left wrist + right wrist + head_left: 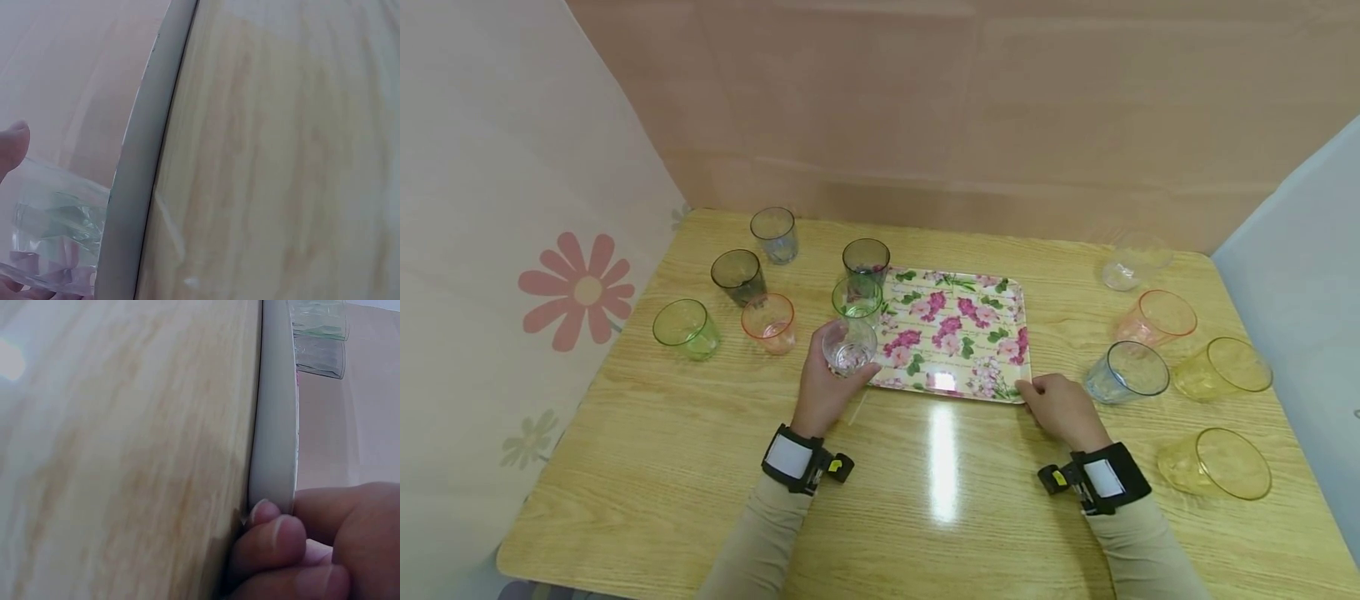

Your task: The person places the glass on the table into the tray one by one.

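My left hand holds a clear tumbler at the near left corner of the flowered tray. Behind that tumbler, a green tumbler and a dark grey tumbler stand in a row along the tray's left side. My right hand pinches the near right corner of the tray. In the right wrist view, thumb and curled fingers close on the tray's pale rim. The left wrist view shows the thumb beside the clear tumbler; the other fingers are mostly cut off.
Left of the tray stand a bluish tumbler, a dark one, an orange-rimmed one and a green one. To the right are a clear tumbler, a pink one, a blue one and two yellow ones.
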Demonstrator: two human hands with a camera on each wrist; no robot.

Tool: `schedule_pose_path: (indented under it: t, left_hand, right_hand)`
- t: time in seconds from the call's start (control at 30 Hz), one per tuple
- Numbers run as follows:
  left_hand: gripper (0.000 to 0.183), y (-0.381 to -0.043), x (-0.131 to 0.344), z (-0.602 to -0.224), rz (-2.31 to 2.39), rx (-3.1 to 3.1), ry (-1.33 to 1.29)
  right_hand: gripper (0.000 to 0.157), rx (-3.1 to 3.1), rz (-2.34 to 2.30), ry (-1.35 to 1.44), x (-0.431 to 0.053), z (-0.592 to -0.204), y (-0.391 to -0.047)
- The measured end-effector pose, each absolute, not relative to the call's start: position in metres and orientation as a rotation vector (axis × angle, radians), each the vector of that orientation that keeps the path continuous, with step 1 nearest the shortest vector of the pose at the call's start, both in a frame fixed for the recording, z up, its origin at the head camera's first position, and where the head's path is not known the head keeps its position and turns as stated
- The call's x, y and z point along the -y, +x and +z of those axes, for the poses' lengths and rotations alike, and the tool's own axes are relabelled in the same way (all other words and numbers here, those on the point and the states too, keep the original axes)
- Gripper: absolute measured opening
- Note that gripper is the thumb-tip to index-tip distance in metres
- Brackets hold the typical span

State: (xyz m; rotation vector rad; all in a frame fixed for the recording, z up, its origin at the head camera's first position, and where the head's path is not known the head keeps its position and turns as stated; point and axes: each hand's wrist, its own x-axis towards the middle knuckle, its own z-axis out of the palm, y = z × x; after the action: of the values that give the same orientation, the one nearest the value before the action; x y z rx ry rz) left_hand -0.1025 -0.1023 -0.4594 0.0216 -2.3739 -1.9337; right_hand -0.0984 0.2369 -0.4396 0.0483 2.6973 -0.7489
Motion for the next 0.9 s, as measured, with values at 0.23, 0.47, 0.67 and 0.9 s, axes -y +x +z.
schedule_pose_path:
  t: [0.23, 0.47, 0.67, 0.9]
  left_hand:
    - [0.089, -0.104, 0.102, -0.460, -1.970, 2.356, 0.013]
    - [0.087, -0.105, 0.106, -0.462, -1.946, 2.372, -0.028]
    - [0.104, -0.105, 0.108, -0.462, -1.958, 2.381, -0.007]
    - [0.097, -0.103, 0.116, -0.457, -1.993, 2.304, -0.029]
  right_hand:
    - [0.048, -2.693, -0.749, 0.045, -0.237, -0.440, -0.098]
    - [0.048, -2.700, -0.752, 0.036, -0.238, -0.440, -0.098]
    - [0.048, -2.702, -0.753, 0.038, -0.237, -0.439, -0.098]
    - [0.050, -2.715, -0.744, 0.019, -0.237, -0.438, -0.096]
